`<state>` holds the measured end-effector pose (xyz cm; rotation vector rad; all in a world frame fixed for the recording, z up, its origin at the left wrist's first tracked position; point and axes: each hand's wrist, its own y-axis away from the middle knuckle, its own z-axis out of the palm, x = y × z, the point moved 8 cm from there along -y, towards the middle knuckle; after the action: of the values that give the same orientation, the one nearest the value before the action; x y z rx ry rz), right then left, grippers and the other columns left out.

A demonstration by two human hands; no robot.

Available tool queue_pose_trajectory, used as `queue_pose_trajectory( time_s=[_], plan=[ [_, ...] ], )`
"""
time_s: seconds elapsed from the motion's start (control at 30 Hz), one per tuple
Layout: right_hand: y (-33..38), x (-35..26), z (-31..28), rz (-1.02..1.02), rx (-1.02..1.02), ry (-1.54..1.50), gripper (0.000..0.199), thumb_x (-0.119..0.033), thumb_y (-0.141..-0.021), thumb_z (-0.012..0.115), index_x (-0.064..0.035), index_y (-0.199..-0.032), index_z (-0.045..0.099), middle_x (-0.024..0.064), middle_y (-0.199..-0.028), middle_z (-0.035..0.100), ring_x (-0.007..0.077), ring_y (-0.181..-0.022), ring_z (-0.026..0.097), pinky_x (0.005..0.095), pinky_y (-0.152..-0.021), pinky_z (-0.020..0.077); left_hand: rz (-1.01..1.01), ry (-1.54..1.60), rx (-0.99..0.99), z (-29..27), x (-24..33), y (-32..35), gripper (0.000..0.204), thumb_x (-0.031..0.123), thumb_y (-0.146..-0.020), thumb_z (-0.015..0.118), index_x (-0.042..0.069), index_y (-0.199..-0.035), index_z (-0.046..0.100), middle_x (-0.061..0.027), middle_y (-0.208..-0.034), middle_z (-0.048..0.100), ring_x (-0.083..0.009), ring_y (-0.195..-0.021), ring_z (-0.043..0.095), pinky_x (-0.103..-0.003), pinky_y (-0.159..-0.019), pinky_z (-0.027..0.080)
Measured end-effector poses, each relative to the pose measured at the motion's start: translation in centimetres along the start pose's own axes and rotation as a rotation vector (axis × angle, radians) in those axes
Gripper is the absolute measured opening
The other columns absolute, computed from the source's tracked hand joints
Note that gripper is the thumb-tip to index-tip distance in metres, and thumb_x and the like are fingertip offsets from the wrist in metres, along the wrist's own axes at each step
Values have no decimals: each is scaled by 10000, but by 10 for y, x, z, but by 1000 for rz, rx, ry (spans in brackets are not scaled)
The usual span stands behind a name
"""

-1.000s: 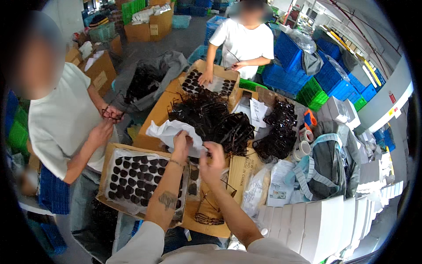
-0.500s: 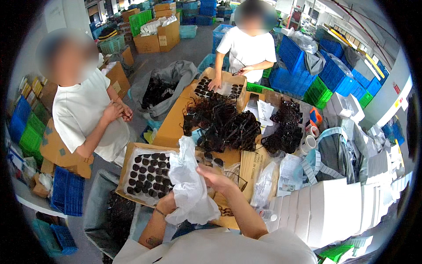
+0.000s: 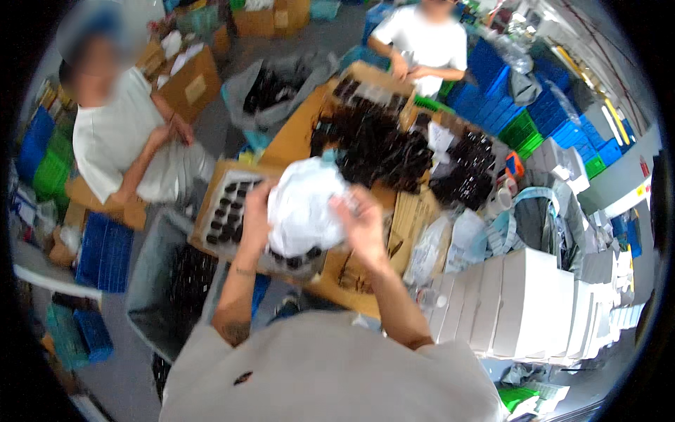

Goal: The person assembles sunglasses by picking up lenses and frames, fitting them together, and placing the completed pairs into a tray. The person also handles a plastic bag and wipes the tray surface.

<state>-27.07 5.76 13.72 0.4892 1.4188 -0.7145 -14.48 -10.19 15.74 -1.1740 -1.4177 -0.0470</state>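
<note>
With our left hand (image 3: pixel 257 214) we hold white paper (image 3: pixel 306 209) over the brown box (image 3: pixel 242 167) of dark round bits (image 3: pixel 228 219). Our right hand (image 3: pixel 365 226) is at the paper's edge; we can't tell if it grips.

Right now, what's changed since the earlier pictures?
The white sheet hung long near the lap; now the left hand and right hand hold it rounder, farther forward. The far worker's hand has left the far box. The black pile stayed put.

Carton (image 3: pixel 242 167) left, boxes (image 3: pixel 520 302) right, sheet (image 3: pixel 306 207) between, eyewear heap (image 3: pixel 376 148) behind
</note>
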Motion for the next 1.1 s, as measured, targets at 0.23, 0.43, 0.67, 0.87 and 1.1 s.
queue_pose_trajectory(
  time_s=[0.23,0.43,0.67,0.87,1.1],
  plan=[
    [5,-22,-45,-336,459,277,214,-193,-970,626,18,-955,593,67,-772,602,108,-738,522,280,-655,465,-545,637,73,-30,-22,-11,404,365,-986,587,3,-1156,646,-48,-891,701,-113,-817,610,-267,-719,463],
    [-18,-41,-69,-289,491,476,311,-246,-977,618,63,-959,598,112,-755,616,120,-701,510,317,-642,460,-299,-211,-338,-8,17,-6,309,173,-879,703,10,-1139,670,-91,-942,715,-147,-867,622,-312,-780,494],
    [-43,-19,-85,-220,322,275,360,-294,-982,603,64,-951,630,30,-731,601,89,-674,489,272,-607,427,-463,80,245,-53,-9,-19,257,200,-987,576,-26,-1082,654,-35,-900,682,-138,-809,616,-308,-753,491],
    [-56,3,-58,-91,64,274,450,-249,-871,753,44,-1166,581,95,-904,655,154,-844,597,286,-789,479,-505,66,-21,-15,-2,2,421,244,-919,705,-24,-1215,573,-56,-1129,644,-148,-985,597,-311,-885,482],
    [-79,-1,-10,21,-226,-87,468,-151,-856,762,42,-1244,586,76,-934,683,122,-830,606,265,-772,480,-455,176,26,-35,11,6,366,236,-870,764,12,-1136,648,-55,-1032,686,-130,-917,627,-310,-821,512]
  ],
)
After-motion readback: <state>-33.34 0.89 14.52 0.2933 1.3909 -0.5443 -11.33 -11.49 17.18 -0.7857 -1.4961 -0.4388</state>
